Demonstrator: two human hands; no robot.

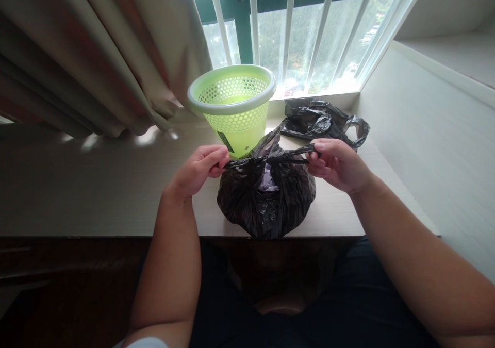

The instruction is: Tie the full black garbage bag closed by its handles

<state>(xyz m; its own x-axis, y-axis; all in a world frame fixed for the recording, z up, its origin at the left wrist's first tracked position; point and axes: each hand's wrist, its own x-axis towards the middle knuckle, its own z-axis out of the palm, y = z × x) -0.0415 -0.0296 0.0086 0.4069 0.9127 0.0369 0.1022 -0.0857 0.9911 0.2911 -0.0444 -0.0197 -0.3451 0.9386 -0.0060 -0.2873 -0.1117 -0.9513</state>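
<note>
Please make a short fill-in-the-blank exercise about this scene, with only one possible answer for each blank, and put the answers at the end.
1. The left hand and the right hand pinch opposite ends of the filled bag, whose colour is ____.
2. The basket behind it has upper walls pierced by many small ____.
3. The other bag lies just beyond the ____ hand.

Missing words: black; holes; right.

Bin [237,120] bhnd bag [266,206], 2nd bag [317,120] R.
</note>
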